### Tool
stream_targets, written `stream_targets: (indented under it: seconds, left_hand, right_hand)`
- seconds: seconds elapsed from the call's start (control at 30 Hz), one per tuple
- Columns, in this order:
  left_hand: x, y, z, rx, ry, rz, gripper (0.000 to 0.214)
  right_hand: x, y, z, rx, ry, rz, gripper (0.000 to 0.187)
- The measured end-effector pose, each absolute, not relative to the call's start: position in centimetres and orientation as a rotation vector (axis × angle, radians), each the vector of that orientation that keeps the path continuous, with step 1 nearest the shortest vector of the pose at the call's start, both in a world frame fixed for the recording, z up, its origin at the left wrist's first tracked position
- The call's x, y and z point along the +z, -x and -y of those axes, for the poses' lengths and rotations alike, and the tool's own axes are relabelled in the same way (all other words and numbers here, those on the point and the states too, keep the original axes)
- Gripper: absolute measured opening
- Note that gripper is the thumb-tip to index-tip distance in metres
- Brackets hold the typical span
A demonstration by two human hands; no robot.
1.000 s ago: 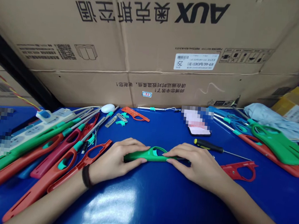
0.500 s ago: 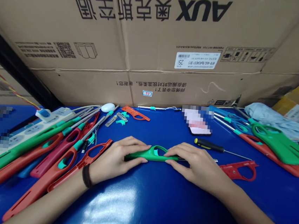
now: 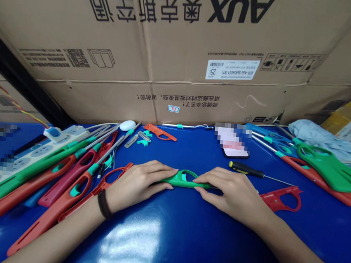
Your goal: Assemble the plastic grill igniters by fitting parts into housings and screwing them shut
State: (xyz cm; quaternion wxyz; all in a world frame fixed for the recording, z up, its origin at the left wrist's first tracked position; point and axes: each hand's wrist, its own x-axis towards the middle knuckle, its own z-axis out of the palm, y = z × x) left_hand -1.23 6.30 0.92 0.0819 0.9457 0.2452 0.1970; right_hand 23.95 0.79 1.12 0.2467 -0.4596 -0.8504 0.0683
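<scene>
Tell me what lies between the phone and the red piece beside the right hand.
In the head view, a screwdriver lies between the phone and the red piece.

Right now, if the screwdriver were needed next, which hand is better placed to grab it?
Likely the right hand: the screwdriver lies just beyond it. The left hand is farther off, gripping the left end of the green handle.

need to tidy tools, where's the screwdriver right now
In the head view, the black-and-yellow screwdriver lies right of centre on the blue table, just beyond the right hand, between the phone and the red plastic piece.
</scene>
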Motion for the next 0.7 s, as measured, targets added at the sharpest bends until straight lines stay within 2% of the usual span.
stream_targets:
  seconds: [0.4, 0.7]
  left_hand:
    - [0.57, 1.03, -5.88, 0.578, -3.089, -0.745, 0.032]
    - [0.71, 0.96, -5.84, 0.599, -3.0, -0.826, 0.034]
  right_hand:
    - [0.85, -23.88, -0.98, 0.101, 1.289, 2.342, 0.017]
    - [0.73, -23.78, -1.1, -0.062, 1.263, 2.4, 0.02]
